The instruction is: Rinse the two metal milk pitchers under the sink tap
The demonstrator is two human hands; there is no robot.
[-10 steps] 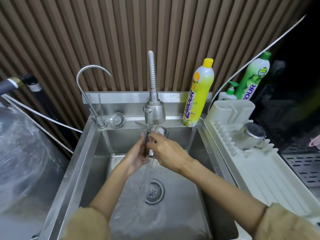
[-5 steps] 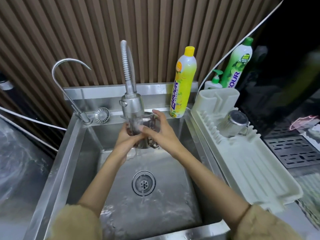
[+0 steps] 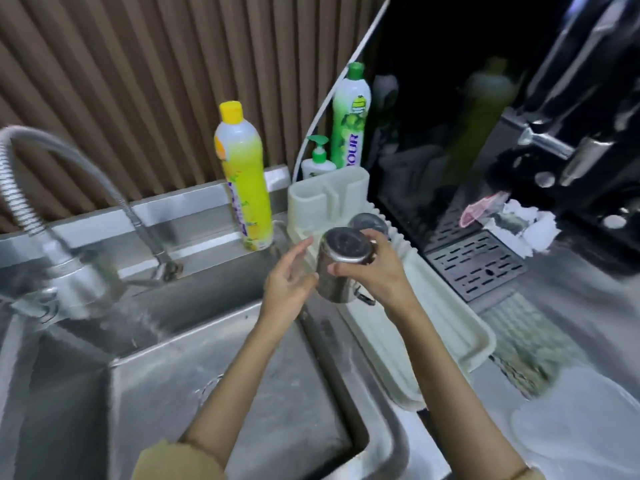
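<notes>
head | pitcher [image 3: 341, 268] moved from tap [image 3: 74, 285] to drying rack [image 3: 446, 327]; right hand [image 3: 372, 275] gripping

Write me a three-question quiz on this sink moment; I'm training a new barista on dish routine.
1. True or false: the held pitcher is upside down.
2. Which hand grips it? A) left hand B) right hand
3. Fill in: the second pitcher rests on the ___.

Key: 1 true, its base faces up. 2 B; the left is open beside it. 3 drying rack.
</notes>
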